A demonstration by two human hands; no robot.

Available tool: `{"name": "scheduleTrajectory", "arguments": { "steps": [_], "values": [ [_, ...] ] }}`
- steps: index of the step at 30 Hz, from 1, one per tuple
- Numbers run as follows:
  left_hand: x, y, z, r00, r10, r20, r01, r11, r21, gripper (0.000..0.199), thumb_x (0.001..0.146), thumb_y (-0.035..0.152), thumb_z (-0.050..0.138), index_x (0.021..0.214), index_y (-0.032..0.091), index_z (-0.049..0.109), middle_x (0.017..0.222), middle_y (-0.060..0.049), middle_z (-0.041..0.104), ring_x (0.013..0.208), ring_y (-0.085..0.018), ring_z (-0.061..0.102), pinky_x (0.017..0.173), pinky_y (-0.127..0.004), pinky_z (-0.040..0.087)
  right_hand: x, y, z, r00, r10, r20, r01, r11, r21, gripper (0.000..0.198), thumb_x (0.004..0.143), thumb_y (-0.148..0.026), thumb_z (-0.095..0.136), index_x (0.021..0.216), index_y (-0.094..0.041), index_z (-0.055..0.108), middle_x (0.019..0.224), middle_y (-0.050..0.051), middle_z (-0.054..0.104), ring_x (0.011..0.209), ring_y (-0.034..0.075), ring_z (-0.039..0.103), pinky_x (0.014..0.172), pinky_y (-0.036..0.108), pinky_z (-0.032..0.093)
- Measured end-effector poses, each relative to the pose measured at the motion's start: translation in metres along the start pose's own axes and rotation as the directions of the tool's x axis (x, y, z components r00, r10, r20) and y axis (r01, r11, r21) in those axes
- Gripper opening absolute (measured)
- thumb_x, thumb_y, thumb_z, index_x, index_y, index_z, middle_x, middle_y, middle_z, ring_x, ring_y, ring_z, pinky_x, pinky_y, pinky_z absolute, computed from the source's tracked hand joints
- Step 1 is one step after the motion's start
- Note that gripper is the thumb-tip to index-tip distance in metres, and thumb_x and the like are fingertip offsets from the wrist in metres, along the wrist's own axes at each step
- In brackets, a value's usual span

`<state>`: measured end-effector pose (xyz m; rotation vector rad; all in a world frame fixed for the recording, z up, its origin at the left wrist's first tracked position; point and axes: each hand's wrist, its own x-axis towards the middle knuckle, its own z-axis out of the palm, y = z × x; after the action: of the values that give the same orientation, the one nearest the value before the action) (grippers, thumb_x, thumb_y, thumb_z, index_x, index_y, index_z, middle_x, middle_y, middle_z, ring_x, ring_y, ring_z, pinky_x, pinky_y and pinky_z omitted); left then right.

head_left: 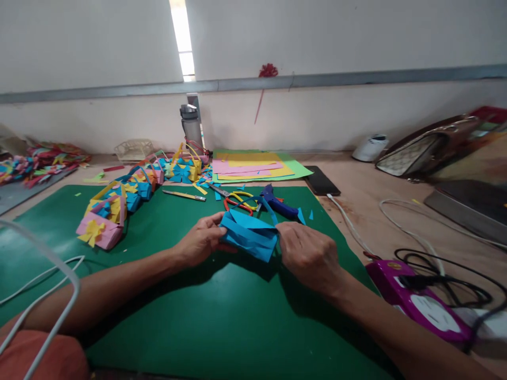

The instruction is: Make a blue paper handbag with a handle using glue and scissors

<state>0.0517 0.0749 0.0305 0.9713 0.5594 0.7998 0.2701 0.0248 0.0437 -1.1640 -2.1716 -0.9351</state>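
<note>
A small blue paper basket (249,237) with an arched strip handle is held tilted above the green mat (166,316). My left hand (206,237) grips its left end, thumb on the front and fingers behind. At the opposite end, my right hand (309,253) is closed on the upper right corner, near where the handle meets the basket; its fingertips are partly hidden. Just behind the basket lie scissors (241,200) with red and yellow handles, and a dark blue glue gun (279,203). A box cutter (184,195) rests farther left.
Finished-looking paper baskets (105,224) stand in a row at the left. Coloured paper sheets (253,166), a grey bottle (192,129) and a phone (322,181) lie toward the wall. At right are a purple power strip (415,301) with cables and a bag (425,148). A white cable (67,269) loops at left.
</note>
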Motion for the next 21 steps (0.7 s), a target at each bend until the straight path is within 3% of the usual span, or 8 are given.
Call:
{"name": "scheduleTrajectory", "arguments": {
  "steps": [3,6,8,12,14,16,18,21],
  "values": [
    [0.000,-0.003,-0.001,1.000,0.017,0.020,-0.017,1.000,0.000,0.032,0.072,0.021,0.065,0.103,0.016,0.058,0.086,-0.007,0.066,0.070,-0.017,0.065,0.063,-0.031,0.056,0.001,-0.001,-0.001,0.976,0.205,0.068,-0.215,0.958,0.192,0.018,0.086,-0.014,0.044,0.076,-0.013,0.059,0.064,0.004,0.063,0.054,0.014,0.056,0.053,0.025,0.038],
    [0.000,-0.004,-0.002,0.999,0.040,0.038,-0.041,0.999,0.029,0.033,0.074,0.023,0.065,0.105,0.017,0.056,0.086,-0.006,0.066,0.069,-0.016,0.065,0.062,-0.031,0.057,0.005,-0.002,-0.003,0.877,0.413,0.247,-0.480,0.784,0.393,0.019,0.084,-0.018,0.044,0.071,-0.017,0.057,0.060,0.001,0.061,0.051,0.012,0.054,0.051,0.023,0.038],
    [-0.001,-0.004,-0.002,0.997,0.065,0.040,-0.068,0.994,0.084,0.035,0.077,0.026,0.063,0.109,0.018,0.054,0.089,-0.007,0.066,0.071,-0.017,0.066,0.063,-0.031,0.057,0.007,-0.002,-0.004,0.810,0.485,0.331,-0.586,0.691,0.423,0.023,0.084,-0.024,0.046,0.063,-0.019,0.054,0.053,-0.002,0.056,0.046,0.011,0.049,0.049,0.023,0.035],
    [-0.006,-0.002,0.004,0.990,0.139,0.025,-0.141,0.954,0.265,0.039,0.081,0.028,0.058,0.117,0.018,0.050,0.100,-0.008,0.064,0.077,-0.016,0.065,0.066,-0.031,0.058,0.012,0.000,-0.009,0.771,0.534,0.346,-0.634,0.691,0.346,0.043,0.081,-0.039,0.051,0.044,-0.020,0.041,0.040,-0.004,0.042,0.039,0.009,0.037,0.045,0.025,0.025],
    [-0.009,-0.002,0.010,0.982,0.187,0.009,-0.177,0.917,0.357,0.039,0.082,0.026,0.055,0.119,0.017,0.048,0.102,-0.008,0.063,0.078,-0.015,0.063,0.068,-0.030,0.057,0.014,0.000,-0.014,0.722,0.508,0.470,-0.686,0.610,0.396,0.050,0.083,-0.043,0.047,0.040,-0.020,0.037,0.036,-0.004,0.039,0.037,0.009,0.035,0.042,0.025,0.023],
    [-0.012,-0.003,0.014,0.971,0.240,0.013,-0.220,0.866,0.449,0.037,0.084,0.024,0.052,0.120,0.016,0.047,0.103,-0.008,0.061,0.079,-0.014,0.062,0.070,-0.029,0.057,0.016,-0.002,-0.019,0.683,0.432,0.589,-0.727,0.477,0.494,0.051,0.086,-0.043,0.042,0.042,-0.019,0.043,0.037,-0.003,0.045,0.037,0.010,0.041,0.041,0.024,0.027],
    [-0.014,-0.004,0.017,0.956,0.290,0.039,-0.264,0.797,0.543,0.038,0.085,0.022,0.049,0.122,0.015,0.046,0.105,-0.008,0.060,0.083,-0.014,0.061,0.072,-0.029,0.056,0.017,-0.006,-0.022,0.710,0.394,0.584,-0.704,0.406,0.582,0.041,0.087,-0.038,0.043,0.054,-0.017,0.056,0.049,0.000,0.058,0.047,0.012,0.053,0.045,0.023,0.037],
    [-0.014,-0.004,0.020,0.930,0.356,0.094,-0.318,0.648,0.692,0.040,0.085,0.020,0.047,0.125,0.015,0.045,0.106,-0.009,0.062,0.079,-0.014,0.062,0.070,-0.027,0.055,0.015,-0.016,-0.020,0.839,0.407,0.362,-0.541,0.541,0.644,0.014,0.083,-0.026,0.052,0.085,-0.017,0.063,0.079,0.005,0.067,0.073,0.018,0.063,0.064,0.029,0.048]
  ]
}}
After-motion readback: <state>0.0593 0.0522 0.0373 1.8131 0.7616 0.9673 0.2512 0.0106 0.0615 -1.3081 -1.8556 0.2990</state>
